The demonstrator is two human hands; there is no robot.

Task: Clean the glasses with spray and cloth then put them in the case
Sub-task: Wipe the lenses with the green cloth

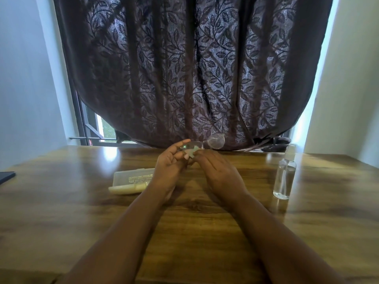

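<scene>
L hand (171, 163) & R hand (218, 171) both raised over worktop (184, 232), each grip pinching glasses (213, 142) w/ bit of cloth (191, 153) between; case (131, 180) just L of L hand, spray bottle (285, 177) well R of R hand

Both forearms reach forward, left hand (170, 160) and right hand (217, 169) meeting, fingers curled in a grip.

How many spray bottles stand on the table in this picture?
1. The spray bottle stands upright on the right side of the table, apart from both hands. No other is visible.
</scene>
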